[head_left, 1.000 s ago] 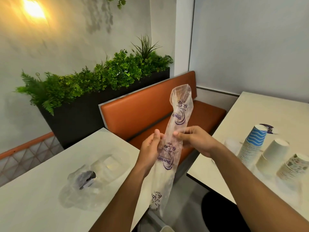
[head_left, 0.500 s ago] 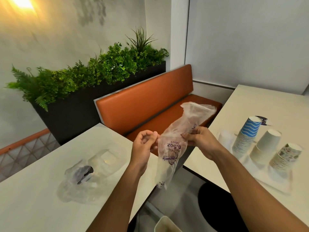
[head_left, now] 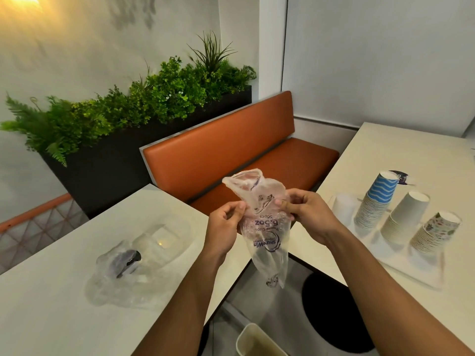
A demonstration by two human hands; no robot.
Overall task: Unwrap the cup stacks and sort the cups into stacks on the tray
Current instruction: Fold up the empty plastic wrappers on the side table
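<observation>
Plastic wrapper (crumpled) pinched between left fingers, right fingers.

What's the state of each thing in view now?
Clear printed plastic sleeve: empty, crumpled, in both hands.
Left hand: pinching the sleeve.
Right hand: gripping the sleeve.
Blue wave-pattern paper cup stack: unwrapped, inverted, on white tray.
Plain white paper cup stack: unwrapped, inverted, on tray.
Floral paper cup stack: unwrapped, inverted, on tray.
Clear plastic wrappers: crumpled on white table.

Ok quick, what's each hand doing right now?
Left hand: pinches the edge of the empty plastic wrapper.
Right hand: pinches the wrapper's other side.
</observation>
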